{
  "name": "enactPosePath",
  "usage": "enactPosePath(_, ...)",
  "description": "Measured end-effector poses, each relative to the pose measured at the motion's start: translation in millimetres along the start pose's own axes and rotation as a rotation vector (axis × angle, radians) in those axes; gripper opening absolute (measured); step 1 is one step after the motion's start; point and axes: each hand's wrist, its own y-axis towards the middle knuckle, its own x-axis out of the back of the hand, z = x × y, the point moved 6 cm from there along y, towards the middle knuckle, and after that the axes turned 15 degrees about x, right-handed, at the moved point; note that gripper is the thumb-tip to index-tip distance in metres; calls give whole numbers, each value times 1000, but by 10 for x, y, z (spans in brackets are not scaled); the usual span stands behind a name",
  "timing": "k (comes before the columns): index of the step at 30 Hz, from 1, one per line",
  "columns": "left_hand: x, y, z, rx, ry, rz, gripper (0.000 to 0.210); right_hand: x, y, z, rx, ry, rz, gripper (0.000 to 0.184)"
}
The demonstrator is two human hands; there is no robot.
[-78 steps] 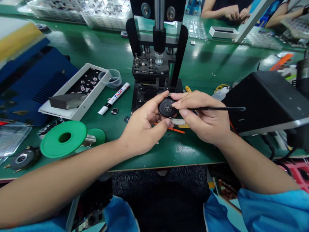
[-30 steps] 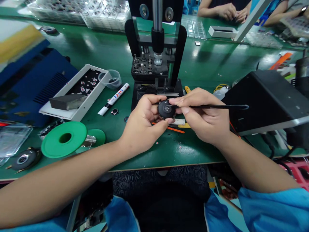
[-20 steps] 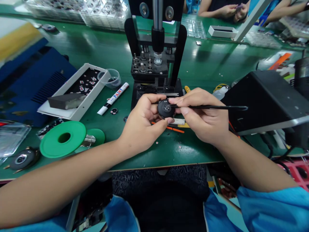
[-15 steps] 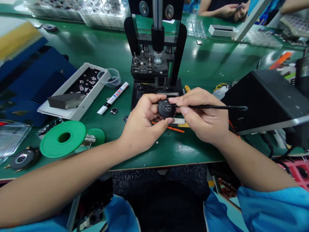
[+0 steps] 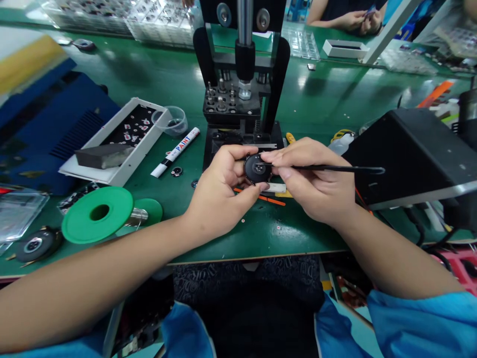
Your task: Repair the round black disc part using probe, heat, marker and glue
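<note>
My left hand [image 5: 223, 191] is closed round the rim of a round black watch body [image 5: 257, 171], thumb below and fingers above, its back face turned up. In my right hand [image 5: 316, 181] a thin black pair of tweezers [image 5: 335, 169] is pinched between thumb and fingers. The tip reaches onto the middle of the watch back, near its sensor window; whether anything sits in the tip is too small to tell. Behind both hands stands a black hand press [image 5: 244, 99]. Beneath them lie an orange stick [image 5: 272, 200] and a white piece [image 5: 276, 188].
To the left are a paint marker [image 5: 176, 151], a white tray [image 5: 137, 161] of small parts, a clear cup [image 5: 176, 122], a green solder spool [image 5: 97, 214] and another watch body [image 5: 37, 244]. A black box [image 5: 410, 154] stands right. Across the bench, another person's hands [image 5: 359, 21] hold something small.
The tweezers have shifted very slightly in my right hand, their tip staying on the watch back. My left hand keeps its hold; the whole view has drifted a little.
</note>
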Motion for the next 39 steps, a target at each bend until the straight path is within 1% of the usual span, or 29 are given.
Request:
enactPosePath(4, 2, 2, -6, 3, -18, 8, 57, -5, -7, -2, -29, 63, 7, 24)
enactPosePath(7, 2, 2, -8, 12, -29, 11, 58, 9, -10, -12, -49, 77, -13, 23)
enactPosePath(12, -10, -5, -24, 25, -58, 22, 58, 25, -12, -26, -54, 51, -60, 23)
enactPosePath(19, -39, -18, -32, 22, -89, 64, 60, 16, -18, -32, -73, -28, -62, 14)
enactPosePath(22, -38, -15, -10, 24, -82, 60, 60, 18, -21, -38, -67, -12, -61, 16)
enactPosePath(26, -29, -10, 16, 16, -51, 56, 59, 4, -20, -39, -45, 12, -21, 19)
enactPosePath(29, -14, -8, 19, 5, -39, 49, 58, 8, -25, -43, -59, 20, -39, 18)
enactPosePath(31, -3, -8, 14, 1, -36, 41, 59, 18, -29, -46, -69, 9, -65, 18)
enactPosePath(33, 4, -8, 10, 6, -27, 33, 58, 10, -26, -43, -60, -11, -49, 17)
enactPosePath(36, 8, -10, 5, 11, -11, 29, 57, -8, -13, -20, -5, -31, -5, 17)
enactPosePath(39, 16, -8, 4, 13, -15, 26, 58, 6, -6, -21, -12, -40, -25, 20)
